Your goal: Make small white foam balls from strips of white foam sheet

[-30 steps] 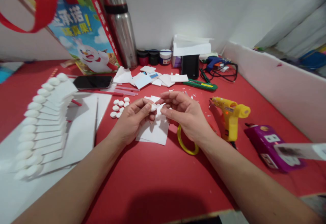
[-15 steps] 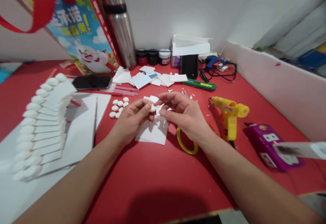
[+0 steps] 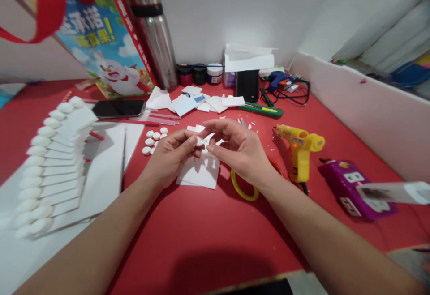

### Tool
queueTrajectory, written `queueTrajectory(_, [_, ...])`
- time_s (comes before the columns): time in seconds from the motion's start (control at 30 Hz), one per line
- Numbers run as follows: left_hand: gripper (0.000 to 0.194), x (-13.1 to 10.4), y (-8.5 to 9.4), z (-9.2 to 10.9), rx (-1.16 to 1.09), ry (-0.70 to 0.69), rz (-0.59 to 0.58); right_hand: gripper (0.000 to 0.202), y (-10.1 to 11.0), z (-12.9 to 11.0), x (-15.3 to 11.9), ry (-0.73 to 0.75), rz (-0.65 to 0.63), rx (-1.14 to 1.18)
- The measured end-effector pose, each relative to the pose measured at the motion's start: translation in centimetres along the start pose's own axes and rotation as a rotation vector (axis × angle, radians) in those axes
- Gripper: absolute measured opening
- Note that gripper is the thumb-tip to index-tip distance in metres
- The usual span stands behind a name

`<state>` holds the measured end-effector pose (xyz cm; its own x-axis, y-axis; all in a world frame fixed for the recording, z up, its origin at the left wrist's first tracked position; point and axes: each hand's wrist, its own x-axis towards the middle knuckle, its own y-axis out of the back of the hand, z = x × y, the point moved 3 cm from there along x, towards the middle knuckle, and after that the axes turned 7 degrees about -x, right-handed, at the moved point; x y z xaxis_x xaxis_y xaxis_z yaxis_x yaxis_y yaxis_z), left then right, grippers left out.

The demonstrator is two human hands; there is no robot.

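Between thumb and fingers my left hand (image 3: 173, 154) pinches a small white piece (image 3: 200, 141). My right hand (image 3: 237, 147) is beside it, its fingers curled and its thumb and fingertips near the piece; whether they grip anything is too small to tell. Below both hands lie white sheets (image 3: 199, 174) on the red table (image 3: 188, 232). White round pieces (image 3: 149, 142) sit just left of my left hand. Partly under my right wrist is a yellow ring-shaped handle (image 3: 247, 194).
A fan of white strips with round ends (image 3: 63, 156) stands at the left, near a phone (image 3: 118, 108). Behind are a steel flask (image 3: 157, 40), card scraps (image 3: 184, 105) and a green cutter (image 3: 264, 109). A yellow glue gun (image 3: 300, 151) and purple box (image 3: 356, 190) are right.
The whole view has shifted slightly, so things appear a little further left. Both hands keep nearly the same pose around the small white piece.
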<state>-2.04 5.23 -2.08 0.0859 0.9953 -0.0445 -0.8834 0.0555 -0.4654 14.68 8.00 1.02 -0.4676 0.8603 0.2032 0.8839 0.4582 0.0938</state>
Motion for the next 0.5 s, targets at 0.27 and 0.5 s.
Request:
queueTrajectory(0.27, [0.013, 0.2, 0.1, 0.1, -0.078, -0.042, -0.009, 0.033, -0.2, 0.1, -0.1, 0.066, -0.003, -0.065])
queueTrajectory(0.5, [0.014, -0.1, 0.1, -0.1, -0.041, 0.002, 0.012, 0.032, -0.2, -0.7, -0.4, 0.202, 0.037, -0.353])
